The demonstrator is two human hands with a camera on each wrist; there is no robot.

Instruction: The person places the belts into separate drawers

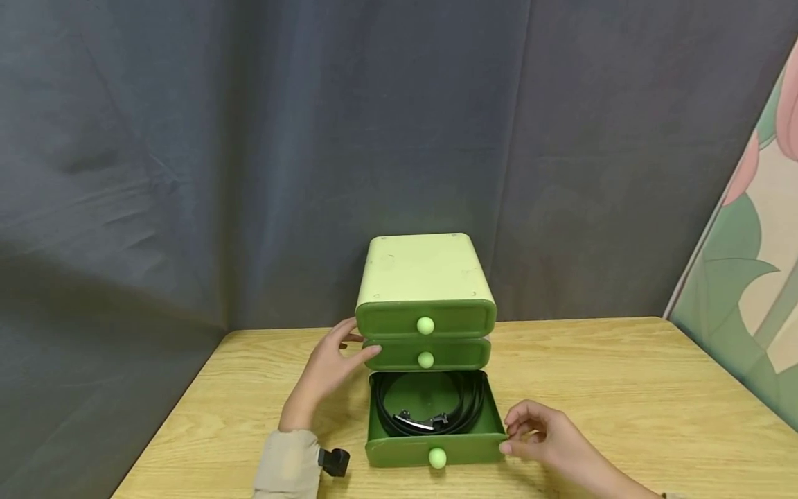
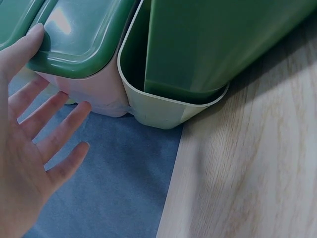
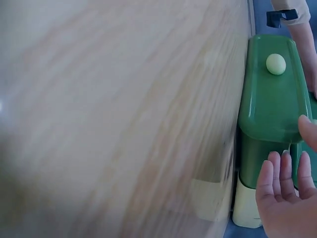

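A small drawer cabinet (image 1: pixel 424 267) with a cream top and green fronts stands on the table. Its bottom drawer (image 1: pixel 399 454) is pulled out and holds a coiled black belt (image 1: pixel 476 409) with a silver buckle. My left hand (image 1: pixel 330 364) is at the cabinet's left side, thumb at the edge of the middle drawer (image 1: pixel 395 355), the other fingers spread along the side. At the bottom drawer's right front corner, my right hand (image 1: pixel 539 436) pinches the edge, thumb in front and fingers behind. The right wrist view shows the drawer front (image 3: pixel 272 99) between thumb and fingertips.
The top drawer (image 1: pixel 386 320), with a round pale knob, is closed. A wooden table (image 1: pixel 592 367) extends on both sides of the cabinet. Behind it hangs a dark grey curtain (image 1: pixel 374 138), and a flower-patterned panel (image 1: pixel 742 277) stands at the right.
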